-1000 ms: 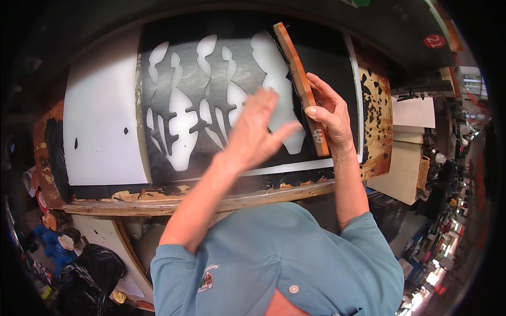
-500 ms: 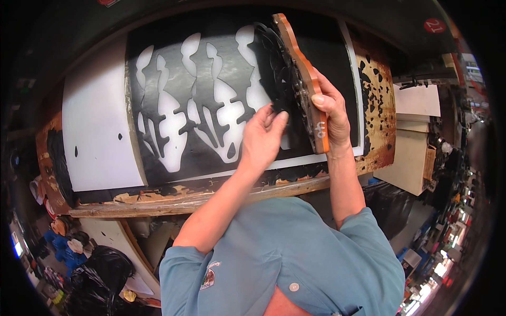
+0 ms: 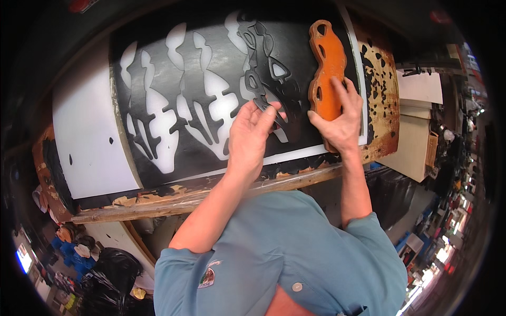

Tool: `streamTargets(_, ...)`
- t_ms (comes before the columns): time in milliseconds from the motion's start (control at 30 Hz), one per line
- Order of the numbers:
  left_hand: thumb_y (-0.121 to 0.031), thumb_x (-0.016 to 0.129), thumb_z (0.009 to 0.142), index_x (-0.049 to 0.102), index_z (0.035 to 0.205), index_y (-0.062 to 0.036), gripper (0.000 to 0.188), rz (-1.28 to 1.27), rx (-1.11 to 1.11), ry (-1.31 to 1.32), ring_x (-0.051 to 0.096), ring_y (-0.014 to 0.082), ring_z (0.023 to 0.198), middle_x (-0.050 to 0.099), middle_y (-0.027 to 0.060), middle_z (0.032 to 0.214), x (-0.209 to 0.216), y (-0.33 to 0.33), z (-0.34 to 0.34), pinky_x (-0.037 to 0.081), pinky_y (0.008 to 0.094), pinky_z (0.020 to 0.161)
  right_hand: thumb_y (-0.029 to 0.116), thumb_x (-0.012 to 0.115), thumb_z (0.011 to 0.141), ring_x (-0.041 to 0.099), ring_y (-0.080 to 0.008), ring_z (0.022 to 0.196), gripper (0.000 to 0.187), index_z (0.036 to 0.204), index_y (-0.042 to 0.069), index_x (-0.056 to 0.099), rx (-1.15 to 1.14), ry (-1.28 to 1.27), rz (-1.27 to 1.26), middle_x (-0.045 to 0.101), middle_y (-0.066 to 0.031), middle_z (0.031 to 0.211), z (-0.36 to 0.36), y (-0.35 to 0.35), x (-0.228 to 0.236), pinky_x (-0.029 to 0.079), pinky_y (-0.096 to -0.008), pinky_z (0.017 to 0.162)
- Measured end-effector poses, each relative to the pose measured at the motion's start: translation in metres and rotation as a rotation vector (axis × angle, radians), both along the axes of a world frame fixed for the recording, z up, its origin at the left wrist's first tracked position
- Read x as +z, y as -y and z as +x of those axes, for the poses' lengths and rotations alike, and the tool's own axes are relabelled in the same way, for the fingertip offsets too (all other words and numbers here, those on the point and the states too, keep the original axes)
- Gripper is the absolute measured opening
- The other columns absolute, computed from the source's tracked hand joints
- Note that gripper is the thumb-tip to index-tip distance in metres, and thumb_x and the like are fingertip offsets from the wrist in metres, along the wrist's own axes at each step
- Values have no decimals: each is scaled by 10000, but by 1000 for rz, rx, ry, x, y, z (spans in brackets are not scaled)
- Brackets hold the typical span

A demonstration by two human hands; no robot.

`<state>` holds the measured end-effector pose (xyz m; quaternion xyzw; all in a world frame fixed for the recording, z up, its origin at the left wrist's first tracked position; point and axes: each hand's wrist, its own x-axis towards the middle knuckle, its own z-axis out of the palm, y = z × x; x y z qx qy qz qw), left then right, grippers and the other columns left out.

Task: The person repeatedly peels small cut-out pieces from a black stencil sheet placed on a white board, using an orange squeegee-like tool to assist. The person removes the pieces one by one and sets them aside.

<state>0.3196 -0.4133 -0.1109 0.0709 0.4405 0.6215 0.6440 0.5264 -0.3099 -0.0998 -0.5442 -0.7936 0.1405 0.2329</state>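
My left hand (image 3: 249, 131) pinches a thin black cut-out piece (image 3: 255, 84) by its lower end, thumb against fingertips. The piece is wavy, with several openings, and is raised over similar black shapes; how many pieces are in the grip I cannot tell. To the right, my right hand (image 3: 342, 124) grips the lower end of an orange cutting die (image 3: 329, 55), thumb at its left edge and fingers across its top. The die lies orange face up on a black sheet (image 3: 295, 45). Its underside is hidden. White shows through shaped holes (image 3: 215, 108) cut in the sheet's left part.
A white board (image 3: 87, 121) lies left of the sheet. Along the near side runs a worn wooden edge (image 3: 205, 197) with black scraps. A scarred brown board (image 3: 387, 100) is at the right, with pale boxes (image 3: 408, 134) beyond. A black plastic bag (image 3: 110, 274) stands lower left.
My right hand has turned the die from its edge to orange face up and laid it on the sheet at the right. My left hand has lifted the black piece slightly leftward.
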Motion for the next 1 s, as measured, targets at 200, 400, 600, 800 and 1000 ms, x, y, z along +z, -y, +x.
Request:
streamTargets(200, -85, 743, 1016, 584, 1371, 14, 402, -71, -92, 92, 714, 225, 1143, 716, 136, 1303, 12, -2, 33, 615, 379, 953, 306, 885, 643, 479, -470, 1343, 885, 1459, 51, 655, 27, 89, 77, 494, -303, 1532, 3, 1, -15, 445, -545, 1143)
streamTargets(400, -102, 739, 1031, 599, 1280, 67, 332, -75, -178, 98, 773, 231, 998, 757, 229, 1233, 3, 17, 12, 653, 331, 815, 345, 869, 656, 458, -466, 1356, 893, 1469, 55, 643, 13, 115, 60, 463, -282, 1556, 1, -1, -14, 426, -549, 1153)
streamTargets(600, -21, 704, 1032, 659, 1234, -18, 206, -158, -13, 13, 774, 183, 818, 782, 249, 1084, 27, 77, -78, 649, 297, 744, 357, 861, 661, 461, -463, 1350, 917, 1496, 68, 615, 42, 129, 90, 466, -285, 1537, 4, 0, -17, 425, -564, 1146)
streamTargets(800, -17, 736, 1020, 677, 1206, -46, 197, -64, 5, 26, 749, 177, 784, 759, 99, 890, 11, 86, -57, 597, 522, 1082, 344, 915, 725, 448, -478, 1426, 850, 1478, 70, 634, 95, 119, 175, 518, -309, 1513, 1, -2, -11, 398, -573, 1187)
streamTargets(1000, -80, 700, 1066, 700, 1200, -21, 147, -1, 66, -130, 743, 180, 850, 787, 160, 1023, 11, 87, -37, 615, 378, 876, 145, 920, 769, 703, -334, 1036, 543, 1256, -10, 737, 488, -386, 210, 724, -171, 1176, -40, 14, 28, 588, -400, 881)
